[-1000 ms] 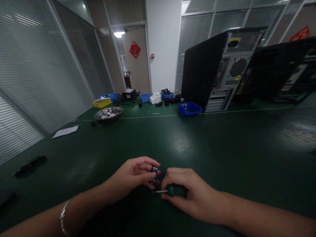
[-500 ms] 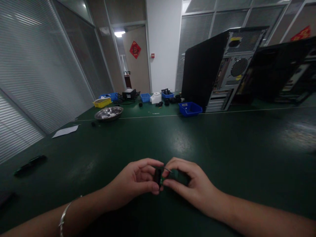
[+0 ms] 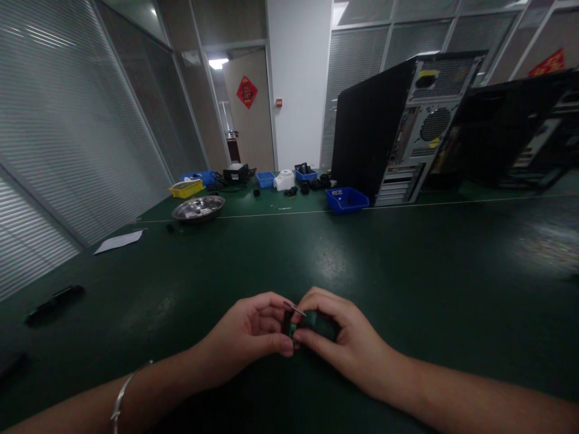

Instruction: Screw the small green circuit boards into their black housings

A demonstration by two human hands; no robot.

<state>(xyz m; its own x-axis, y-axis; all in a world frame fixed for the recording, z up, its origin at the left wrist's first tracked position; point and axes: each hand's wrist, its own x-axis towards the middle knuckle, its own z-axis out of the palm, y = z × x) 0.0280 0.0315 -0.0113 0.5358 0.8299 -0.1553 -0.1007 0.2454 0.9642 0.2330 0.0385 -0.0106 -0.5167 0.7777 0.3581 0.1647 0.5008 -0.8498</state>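
My left hand (image 3: 257,328) is closed, its thumb and fingers curled around a small dark part with a green circuit board (image 3: 293,329) on its right side. Much of that part is hidden by the fingers. My right hand (image 3: 341,328) is closed from the other side, its thumb and fingertips touching the board's edge. In its curl lies what looks like a screwdriver (image 3: 320,324), with a dark green handle and a thin metal shaft slanting up toward my left fingertips. Both hands meet low over the green table.
The green tabletop (image 3: 253,259) carries a long dark part (image 3: 54,301) and a white sheet (image 3: 118,241) on the left. Farther back are a metal bowl (image 3: 199,208), a yellow tray (image 3: 186,188), a blue bin (image 3: 347,200) and a black computer case (image 3: 375,138).
The shaft has shifted left and tilted, and more of the green handle shows inside my right hand. My right hand has moved slightly left; my left hand keeps its hold.
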